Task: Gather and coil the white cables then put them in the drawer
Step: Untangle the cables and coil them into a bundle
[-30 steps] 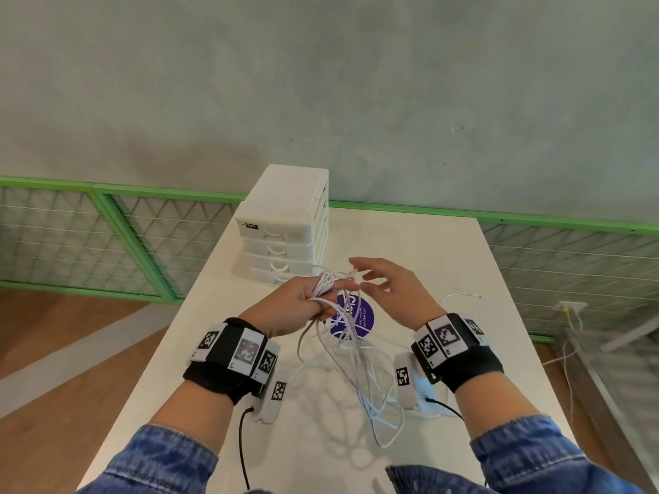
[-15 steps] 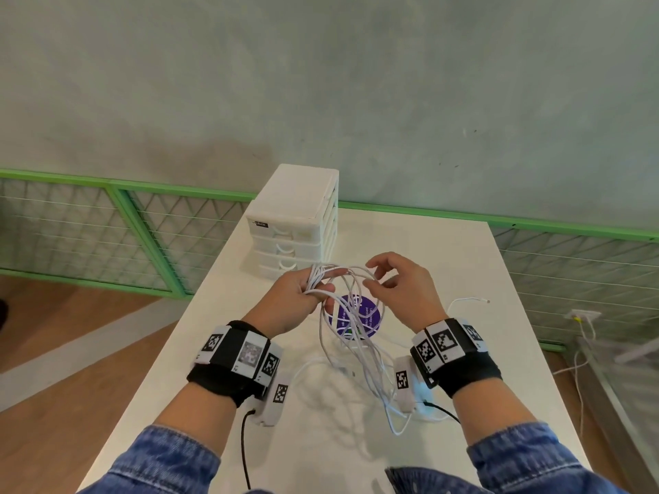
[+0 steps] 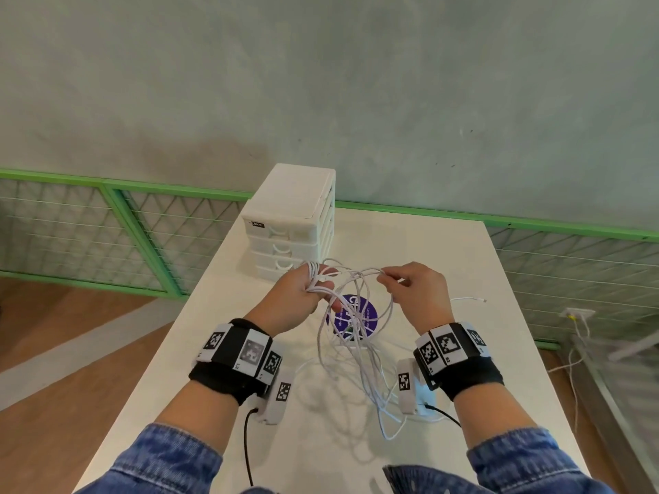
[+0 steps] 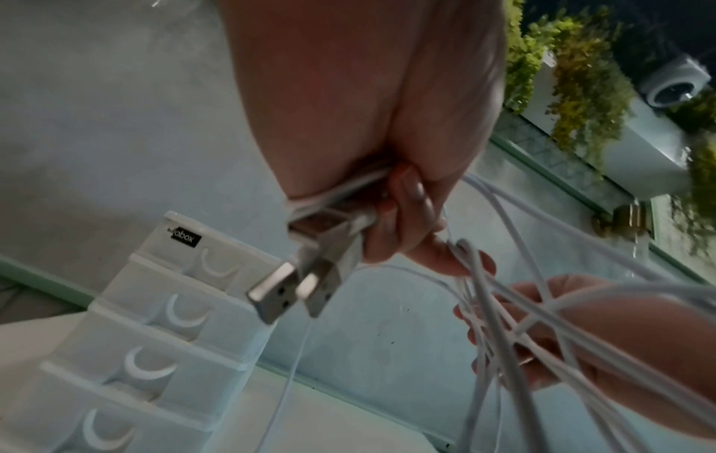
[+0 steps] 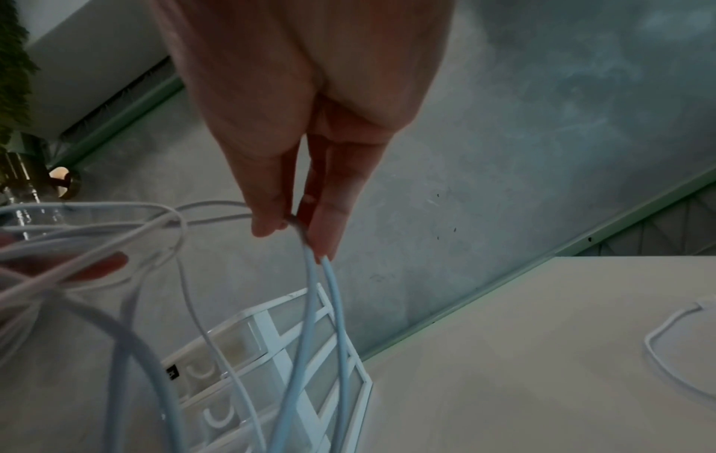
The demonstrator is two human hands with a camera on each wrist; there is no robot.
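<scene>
Her left hand is fisted round a bunch of white cables, with two USB plugs poking out below the fingers; the right hand pinches a strand of the same tangle between thumb and fingertips, and the loops sag onto the white table over a purple disc, just before the closed drawer unit; another cable end lies apart to the right
</scene>
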